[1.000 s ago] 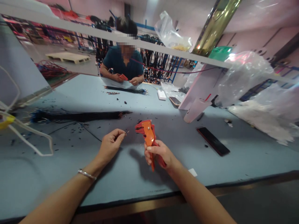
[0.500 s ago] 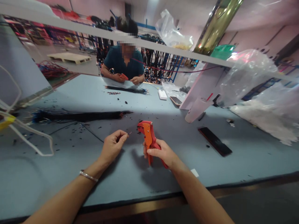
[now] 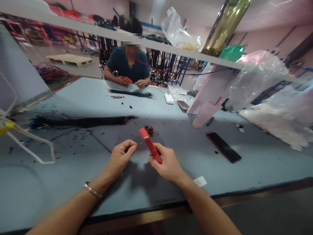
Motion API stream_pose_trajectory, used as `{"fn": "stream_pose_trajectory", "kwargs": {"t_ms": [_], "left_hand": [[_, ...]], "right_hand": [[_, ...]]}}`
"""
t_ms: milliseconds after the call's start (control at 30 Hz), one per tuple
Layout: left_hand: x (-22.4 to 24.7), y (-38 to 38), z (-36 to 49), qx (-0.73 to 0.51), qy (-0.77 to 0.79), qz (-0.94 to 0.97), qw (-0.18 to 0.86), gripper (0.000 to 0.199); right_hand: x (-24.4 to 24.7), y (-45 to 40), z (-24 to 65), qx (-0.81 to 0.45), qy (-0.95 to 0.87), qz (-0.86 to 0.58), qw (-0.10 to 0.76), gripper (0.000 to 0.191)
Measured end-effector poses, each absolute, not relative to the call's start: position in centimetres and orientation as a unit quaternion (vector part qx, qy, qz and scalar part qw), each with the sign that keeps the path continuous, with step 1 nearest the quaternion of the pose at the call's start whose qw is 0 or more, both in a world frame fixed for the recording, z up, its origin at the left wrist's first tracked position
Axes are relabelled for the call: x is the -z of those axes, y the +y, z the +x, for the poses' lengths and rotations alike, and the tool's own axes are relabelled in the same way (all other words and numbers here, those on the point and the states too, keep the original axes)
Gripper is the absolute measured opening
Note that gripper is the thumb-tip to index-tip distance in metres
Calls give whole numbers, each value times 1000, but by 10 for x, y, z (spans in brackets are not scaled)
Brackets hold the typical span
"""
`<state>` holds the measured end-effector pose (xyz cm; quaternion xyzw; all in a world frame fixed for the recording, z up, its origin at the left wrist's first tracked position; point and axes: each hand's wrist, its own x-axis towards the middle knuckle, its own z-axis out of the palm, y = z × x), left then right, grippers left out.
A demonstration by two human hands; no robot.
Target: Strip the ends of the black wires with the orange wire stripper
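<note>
Between the thumb and fingertips of my left hand (image 3: pixel 124 155) is the end of a thin black wire (image 3: pixel 100 142), which trails back over the table to the left. My right hand (image 3: pixel 166 160) is closed around a red wire stripper (image 3: pixel 152 147), seen edge-on with its head tilted up and left. The wire tip sticks out just left of the tool, apparently apart from it. Past the tool's head lies a small pile of dark and coppery scraps (image 3: pixel 149 131). A long bundle of black wires (image 3: pixel 83 122) rests on the table beyond my left hand.
A dark phone (image 3: pixel 223 147) and a white paper piece (image 3: pixel 200 181) lie on the right. Nearer the shelf post stands a white cup (image 3: pixel 204 114). A white wire frame (image 3: pixel 31 147) is at left. Across the table (image 3: pixel 97 195) sits a person (image 3: pixel 128 65) holding a red tool.
My right hand has turned the wire stripper from showing its orange side to edge-on and brought its head closer to the wire. My left hand has shifted slightly right.
</note>
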<state>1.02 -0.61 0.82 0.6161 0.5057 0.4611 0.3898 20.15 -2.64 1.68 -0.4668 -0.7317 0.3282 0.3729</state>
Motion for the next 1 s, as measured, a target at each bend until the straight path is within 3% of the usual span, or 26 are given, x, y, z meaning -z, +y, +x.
{"fn": "stream_pose_trajectory", "kwargs": {"t_ms": [100, 333, 667, 1000], "left_hand": [[-3, -5, 10, -488, 462, 585, 455, 24], [1, -6, 14, -518, 429, 501, 545, 19], [0, -9, 14, -489, 471, 545, 492, 30], [-7, -9, 16, -468, 453, 566, 505, 26]], "right_hand": [[-11, -29, 198, -168, -792, -467, 356, 38], [-1, -28, 195, -38, -839, -461, 287, 39], [0, -28, 191, -25, -848, -450, 280, 36], [-1, -26, 193, -25, -840, -456, 293, 40]]}}
